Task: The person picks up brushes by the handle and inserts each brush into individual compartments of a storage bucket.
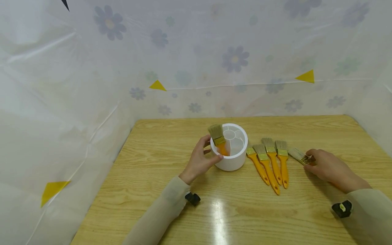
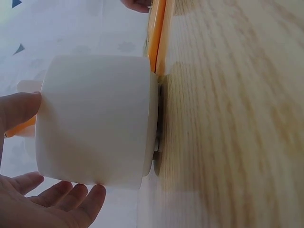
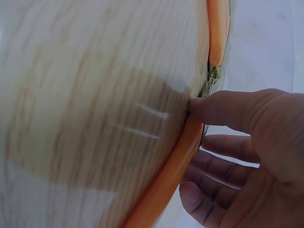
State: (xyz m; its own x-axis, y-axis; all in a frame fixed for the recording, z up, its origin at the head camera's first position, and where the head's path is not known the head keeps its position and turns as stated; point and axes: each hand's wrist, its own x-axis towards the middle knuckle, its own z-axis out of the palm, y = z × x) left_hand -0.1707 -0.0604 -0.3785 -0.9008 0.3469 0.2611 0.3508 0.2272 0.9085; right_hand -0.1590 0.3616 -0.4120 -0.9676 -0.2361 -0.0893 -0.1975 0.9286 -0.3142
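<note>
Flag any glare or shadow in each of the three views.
Head: a bright glare streak on the table near the bottom edge; left wrist: the near side of the white container looks shaded; right wrist: dark shadow on the table beside the right hand, crossed by two small bright streaks.

Perhaps a booth: floral sheeting (image 1: 199, 68), wood-grain table (image 1: 147, 160)

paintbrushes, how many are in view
6: one paintbrush in the white container, one in the right hand, four on the table between them.
</note>
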